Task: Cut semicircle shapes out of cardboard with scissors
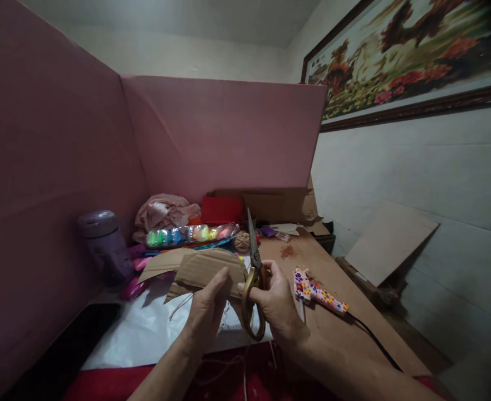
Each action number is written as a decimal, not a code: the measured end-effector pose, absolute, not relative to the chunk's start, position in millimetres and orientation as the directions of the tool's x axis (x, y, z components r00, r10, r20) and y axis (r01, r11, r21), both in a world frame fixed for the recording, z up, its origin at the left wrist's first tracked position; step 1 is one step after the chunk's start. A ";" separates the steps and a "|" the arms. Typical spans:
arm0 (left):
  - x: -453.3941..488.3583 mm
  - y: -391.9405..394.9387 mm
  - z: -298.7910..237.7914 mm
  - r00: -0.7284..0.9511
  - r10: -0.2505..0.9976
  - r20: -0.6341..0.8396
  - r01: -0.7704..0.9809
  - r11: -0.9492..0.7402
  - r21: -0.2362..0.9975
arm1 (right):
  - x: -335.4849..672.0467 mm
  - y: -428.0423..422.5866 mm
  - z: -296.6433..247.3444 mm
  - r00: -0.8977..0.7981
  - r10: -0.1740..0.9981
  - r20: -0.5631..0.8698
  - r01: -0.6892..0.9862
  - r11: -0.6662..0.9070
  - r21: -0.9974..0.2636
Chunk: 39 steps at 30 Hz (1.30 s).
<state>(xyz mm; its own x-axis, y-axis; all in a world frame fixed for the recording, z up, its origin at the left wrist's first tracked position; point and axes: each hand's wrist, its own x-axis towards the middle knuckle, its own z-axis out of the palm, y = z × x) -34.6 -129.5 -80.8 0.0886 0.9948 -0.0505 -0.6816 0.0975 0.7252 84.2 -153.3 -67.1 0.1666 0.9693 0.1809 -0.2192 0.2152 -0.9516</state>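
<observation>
My left hand (210, 301) grips a curved piece of brown corrugated cardboard (212, 267), its thumb lying across the front face. Scissors (254, 250) with gold-coloured handles are in my right hand (279, 298), fingers through the loops. Their blades point up and look closed together, just right of the cardboard. Fingers of my right hand come close to the cardboard's right edge; whether they touch it I cannot tell. Behind, another cardboard strip (162, 264) reaches out to the left. Thin strings (224, 362) hang below my hands.
A flower-patterned glue gun (318, 292) with a black cord lies on the brown board at right. A purple bottle (106, 250) stands left. Farther back are a pack of coloured clay (195, 234), a twine ball (242, 241) and a red item (221, 210). White sheeting (132, 340) covers the front.
</observation>
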 end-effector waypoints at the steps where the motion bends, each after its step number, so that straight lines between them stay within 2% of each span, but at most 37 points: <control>1: -35.3 -129.1 -80.0 0.079 0.996 -0.048 -0.684 0.089 0.724 | 83.7 -152.3 -66.4 0.160 0.969 0.189 -0.217 0.221 -0.951; 5: -37.6 -127.6 -78.1 0.039 0.997 -0.072 -0.694 0.079 0.716 | 88.1 -146.5 -66.2 0.059 0.980 0.189 -0.223 0.197 -0.955; 10: -41.7 -126.6 -69.6 0.005 0.999 -0.047 -0.741 0.035 0.671 | 103.3 -150.4 -67.5 -0.025 0.996 0.090 -0.201 0.083 -0.976; 15: -48.5 -122.0 -61.3 -0.105 0.993 -0.044 -0.782 -0.055 0.621 | 114.0 -163.4 -66.4 -0.139 0.961 -0.239 -0.231 -0.266 -0.936; 20: -50.2 -121.9 -60.5 -0.126 0.990 -0.056 -0.784 -0.065 0.618 | 109.4 -179.3 -77.1 -0.238 0.894 -0.380 -0.174 -0.425 -0.888; 22: -49.4 -123.1 -60.8 -0.126 0.991 -0.043 -0.777 -0.072 0.625 | 108.5 -188.3 -83.6 -0.233 0.906 -0.353 -0.143 -0.391 -0.909; 27: -48.7 -123.5 -60.9 -0.123 0.992 -0.025 -0.770 -0.080 0.633 | 112.3 -202.9 -96.8 -0.202 0.977 -0.076 -0.055 -0.088 -0.995; 36: -49.8 -125.8 -61.0 -0.074 0.996 -0.040 -0.761 -0.031 0.648 | 115.1 -200.3 -82.3 -0.264 0.960 0.091 0.008 0.097 -0.995; 39: -49.4 -126.8 -60.4 -0.069 0.996 -0.053 -0.753 -0.017 0.658 | 117.6 -202.1 -81.1 -0.299 0.950 0.092 0.081 0.121 -0.989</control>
<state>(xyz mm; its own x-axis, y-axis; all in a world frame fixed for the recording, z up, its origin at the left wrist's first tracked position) -49.4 -126.8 -60.4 -0.0694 0.9962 -0.0533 -0.7528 -0.0172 0.6580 117.6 -202.1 -81.1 -0.2992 0.9497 0.0919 0.0810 0.1213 -0.9893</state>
